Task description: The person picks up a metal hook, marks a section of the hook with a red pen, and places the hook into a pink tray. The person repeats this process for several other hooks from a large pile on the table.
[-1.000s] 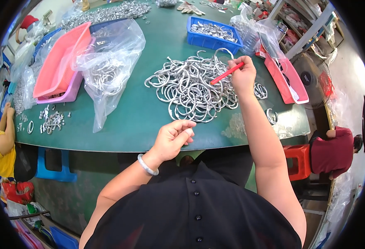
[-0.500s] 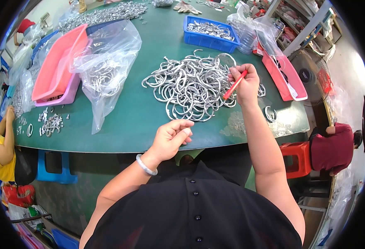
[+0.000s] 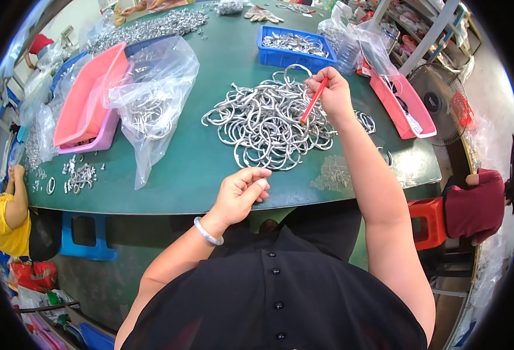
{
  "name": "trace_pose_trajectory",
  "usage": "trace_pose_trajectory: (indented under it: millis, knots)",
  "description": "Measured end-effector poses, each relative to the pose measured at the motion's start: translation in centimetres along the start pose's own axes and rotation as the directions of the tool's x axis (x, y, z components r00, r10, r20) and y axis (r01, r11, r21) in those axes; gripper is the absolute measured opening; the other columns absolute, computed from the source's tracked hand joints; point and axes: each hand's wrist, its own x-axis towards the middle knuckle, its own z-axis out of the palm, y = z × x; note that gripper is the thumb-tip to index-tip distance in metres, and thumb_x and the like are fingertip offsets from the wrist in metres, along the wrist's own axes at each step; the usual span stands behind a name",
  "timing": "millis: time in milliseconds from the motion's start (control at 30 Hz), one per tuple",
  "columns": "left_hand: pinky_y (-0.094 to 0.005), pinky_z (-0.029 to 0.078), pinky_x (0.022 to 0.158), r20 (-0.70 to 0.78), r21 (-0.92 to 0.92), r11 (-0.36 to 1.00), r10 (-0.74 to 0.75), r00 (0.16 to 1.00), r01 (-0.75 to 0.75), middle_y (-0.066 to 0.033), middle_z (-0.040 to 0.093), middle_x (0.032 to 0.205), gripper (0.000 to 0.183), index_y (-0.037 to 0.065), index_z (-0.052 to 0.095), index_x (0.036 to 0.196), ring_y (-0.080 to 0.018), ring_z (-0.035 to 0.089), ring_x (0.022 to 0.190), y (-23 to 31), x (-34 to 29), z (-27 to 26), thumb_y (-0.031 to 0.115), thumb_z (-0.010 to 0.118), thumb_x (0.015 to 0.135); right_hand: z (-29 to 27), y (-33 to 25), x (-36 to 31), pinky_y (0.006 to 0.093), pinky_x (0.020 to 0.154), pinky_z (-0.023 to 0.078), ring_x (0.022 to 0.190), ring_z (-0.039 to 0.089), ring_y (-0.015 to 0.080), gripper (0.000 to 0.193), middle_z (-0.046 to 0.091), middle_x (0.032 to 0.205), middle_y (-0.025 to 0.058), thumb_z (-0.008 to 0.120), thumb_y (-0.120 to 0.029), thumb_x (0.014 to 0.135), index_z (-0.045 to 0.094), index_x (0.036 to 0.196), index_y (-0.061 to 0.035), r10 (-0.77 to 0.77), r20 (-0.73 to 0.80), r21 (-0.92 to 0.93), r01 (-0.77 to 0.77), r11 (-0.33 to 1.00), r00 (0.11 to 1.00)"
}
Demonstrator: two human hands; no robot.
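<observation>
— Near edge of the counter (image 3: 198, 175)? 
— Left hand (image 3: 242, 192), loosely curled and empty, hasn't left it.

— Farther in? 
— Right hand (image 3: 330, 93), grip closed on a red stick (image 3: 314, 100), has risen above the ring pile (image 3: 268, 125), hooking one ring.

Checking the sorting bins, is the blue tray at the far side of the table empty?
No, the blue tray holds a layer of silver metal parts.

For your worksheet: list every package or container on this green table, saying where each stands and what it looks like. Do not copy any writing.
Clear plastic bag: left of the ring pile, crumpled, holding metal rings.
Pink tray: far left, rectangular, stacked on a lilac one.
Blue bin: far side, rectangular, holding metal parts.
Red tray: right edge, long, shallow.
</observation>
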Motion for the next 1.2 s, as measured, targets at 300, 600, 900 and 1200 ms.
trace_pose_trajectory:
  millis: [300, 600, 900, 1200]
  knots:
    - [-0.0206, 0.045, 0.060, 0.000, 0.023, 1.000, -0.012, 1.000, 0.012, -0.0046, 0.058, 0.081, 0.020, 0.001, 0.054, 0.105, -0.0091, 0.056, 0.068, 0.0, 0.2, 0.5, 0.007, 0.049, 0.086, -2.2, -1.3, 0.6, 0.0245, 0.056, 0.044, 0.060, 0.053, 0.0127, 0.015, 0.056, 0.070, 0.0056, 0.057, 0.004, 0.074, 0.044, 0.072, -0.0044, 0.160, 0.199, -0.136, -0.135, 0.981, 0.967]
    - [-0.0180, 0.041, 0.053, -0.177, 0.167, 0.986, 0.051, 0.983, -0.022, -0.0021, 0.058, 0.079, 0.022, 0.002, 0.054, 0.106, -0.0059, 0.051, 0.061, 3.3, 1.1, -0.3, 0.012, 0.046, 0.088, -0.1, -7.7, -3.9, 0.0275, 0.061, 0.044, 0.068, 0.054, 0.0140, 0.011, 0.054, 0.069, 0.0044, 0.056, 0.003, 0.070, 0.048, 0.074, -0.0022, 0.015, 0.816, -0.279, 0.370, 0.886, 0.578]
    - [-0.0186, 0.042, 0.050, -0.016, 0.085, 0.988, -0.129, 0.991, 0.130, 0.0006, 0.056, 0.069, 0.014, 0.001, 0.058, 0.090, -0.0058, 0.051, 0.055, 4.4, 2.1, 1.1, 0.013, 0.054, 0.085, 1.7, -7.1, -8.0, 0.0310, 0.056, 0.043, 0.062, 0.056, 0.0249, 0.011, 0.055, 0.066, 0.0096, 0.051, 0.004, 0.070, 0.048, 0.078, -0.0021, -0.134, 0.748, -0.351, 0.559, 0.751, 0.650]
    - [-0.0217, 0.044, 0.049, -0.240, -0.300, 0.952, -0.132, 0.962, 0.056, -0.0054, 0.058, 0.072, 0.015, 0.000, 0.057, 0.089, -0.0111, 0.057, 0.056, 3.1, 1.0, 1.2, 0.014, 0.051, 0.087, 0.4, -2.1, -14.0, 0.0231, 0.062, 0.046, 0.072, 0.056, 0.0106, 0.013, 0.060, 0.083, 0.0057, 0.060, -0.008, 0.080, 0.048, 0.084, -0.0041, 0.208, 0.403, 0.208, -0.311, 0.928, 0.891]
